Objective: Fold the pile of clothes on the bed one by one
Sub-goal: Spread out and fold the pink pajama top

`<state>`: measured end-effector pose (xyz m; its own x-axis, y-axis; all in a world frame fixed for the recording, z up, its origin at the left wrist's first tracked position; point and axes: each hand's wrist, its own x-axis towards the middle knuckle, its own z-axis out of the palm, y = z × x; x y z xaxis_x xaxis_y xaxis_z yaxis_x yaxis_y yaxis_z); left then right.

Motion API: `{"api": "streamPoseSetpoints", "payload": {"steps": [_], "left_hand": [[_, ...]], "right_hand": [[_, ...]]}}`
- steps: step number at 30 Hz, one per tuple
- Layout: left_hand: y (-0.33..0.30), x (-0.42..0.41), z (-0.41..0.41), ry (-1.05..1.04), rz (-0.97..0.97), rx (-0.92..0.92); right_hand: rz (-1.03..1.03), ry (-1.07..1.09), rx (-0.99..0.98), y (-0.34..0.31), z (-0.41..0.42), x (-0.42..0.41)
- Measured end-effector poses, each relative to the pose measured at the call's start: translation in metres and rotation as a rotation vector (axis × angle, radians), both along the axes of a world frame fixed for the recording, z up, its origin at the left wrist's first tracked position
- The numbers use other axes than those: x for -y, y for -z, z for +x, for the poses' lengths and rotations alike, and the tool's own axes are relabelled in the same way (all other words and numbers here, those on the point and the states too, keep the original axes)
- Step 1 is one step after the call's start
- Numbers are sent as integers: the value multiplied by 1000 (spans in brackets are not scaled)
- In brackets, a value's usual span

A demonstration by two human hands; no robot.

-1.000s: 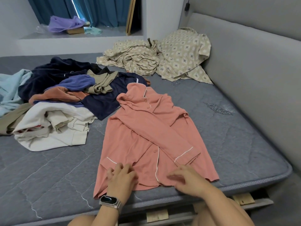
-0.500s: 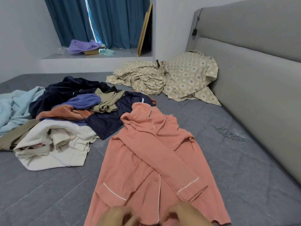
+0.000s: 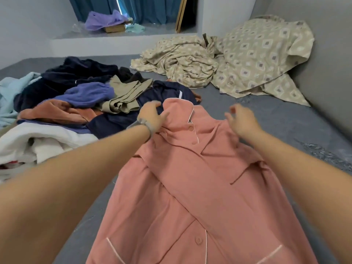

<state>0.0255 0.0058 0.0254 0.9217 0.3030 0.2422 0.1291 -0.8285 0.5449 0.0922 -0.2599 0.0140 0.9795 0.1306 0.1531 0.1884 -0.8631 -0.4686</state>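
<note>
A salmon-pink pyjama shirt [image 3: 200, 187] with white piping lies flat on the grey mattress [image 3: 276, 115], one sleeve folded diagonally across its front. My left hand [image 3: 152, 116], with a watch on the wrist, rests on the shirt's left shoulder beside the collar, thumb against the cloth. Over the right shoulder of the shirt my right hand [image 3: 241, 121] hovers with fingers spread and relaxed, holding nothing. An unfolded pile of clothes [image 3: 76, 103] in navy, purple, olive, rust and white lies to the left.
A crumpled patterned beige sheet [image 3: 238, 58] sits at the bed's far right against the grey padded headboard [image 3: 327, 63]. A light blue garment [image 3: 11, 92] lies at the far left. Behind, a window ledge [image 3: 114, 34] carries a purple cloth and a box.
Both hands have left the shirt's bottom hem and reached forward to its shoulders near the collar. The camera has leaned in closer over the shirt.
</note>
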Motion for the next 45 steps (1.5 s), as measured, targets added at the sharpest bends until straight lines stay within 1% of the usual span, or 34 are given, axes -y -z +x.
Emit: {"api": "streamPoseSetpoints", "payload": {"steps": [2,4,6,7,9,10,11,12,13,14,15,16,17,19,20,21,22,23,24,25,26,27,28,29,30,31,32,33,36,38,40,41,44,45], "left_hand": [[5,-1,39,7,121,-122],[13,-1,60,-20,222,-248],[21,-2,66,-21,233,-390],[27,-4,67,2,225,-465],[35,-12,66,18,151,-530],[40,-18,67,23,58,-511],[45,-23,68,47,-53,-440],[48,-28,67,79,-156,-343],[50,-32,63,113,-194,-203],[53,-36,59,143,-148,-48],[57,-40,54,184,-29,65],[61,-44,47,247,134,108],[66,-49,40,337,351,69],[75,-59,26,580,803,-3],[77,-68,21,645,945,-6],[76,-74,18,655,977,-24],[74,-78,19,607,912,-64],[70,-79,19,528,767,-117],[66,-76,20,435,558,-170],[58,-68,20,342,304,-189],[52,-60,21,262,24,-183],[49,-51,23,194,-180,-189],[47,-45,25,138,-255,-240],[48,-39,25,117,-214,-353],[50,-36,25,124,-91,-493],[55,-32,25,143,73,-590],[59,-30,26,154,219,-641],[61,-27,27,160,318,-660],[61,-23,36,180,488,-681],[56,-17,38,208,654,-683],[48,-9,36,253,746,-625],[43,-5,34,277,727,-591],[29,-1,21,318,502,-580],[23,-4,16,322,466,-571]], "right_hand": [[52,-8,-72,-1,35,-15],[-42,-52,-165,7,59,-34],[-226,-98,-308,14,67,-50],[-283,-106,-390,19,70,-55],[-276,-87,-490,28,78,-58],[-234,-73,-512,33,82,-55],[-138,-55,-506,39,85,-51],[19,-48,-453,48,89,-46],[211,-73,-349,57,90,-42],[395,-125,-214,65,86,-36],[532,-178,-88,71,79,-30],[584,-218,-11,79,73,-23],[567,-261,18,85,69,-15],[370,-340,14,93,59,-1],[232,-364,-22,91,52,4],[133,-385,-88,89,51,8],[94,-389,-189,86,52,11],[95,-384,-303,77,53,7],[114,-346,-401,67,53,3],[174,-260,-469,55,54,-4],[239,-158,-506,45,56,-7],[286,-78,-518,42,61,-10],[308,-70,-497,46,65,-10],[231,-122,-461,53,68,-9],[-5,-216,-461,61,68,-9],[-256,-284,-460,67,66,-9],[-430,-302,-438,75,67,-8],[-510,-307,-449,74,68,-12],[-539,-360,-430,60,65,-30],[-521,-389,-372,58,61,-38],[-509,-395,-316,56,54,-40],[-505,-393,-296,53,49,-39],[-465,-409,-287,35,35,-25],[-437,-418,-265,26,27,-20]]}}
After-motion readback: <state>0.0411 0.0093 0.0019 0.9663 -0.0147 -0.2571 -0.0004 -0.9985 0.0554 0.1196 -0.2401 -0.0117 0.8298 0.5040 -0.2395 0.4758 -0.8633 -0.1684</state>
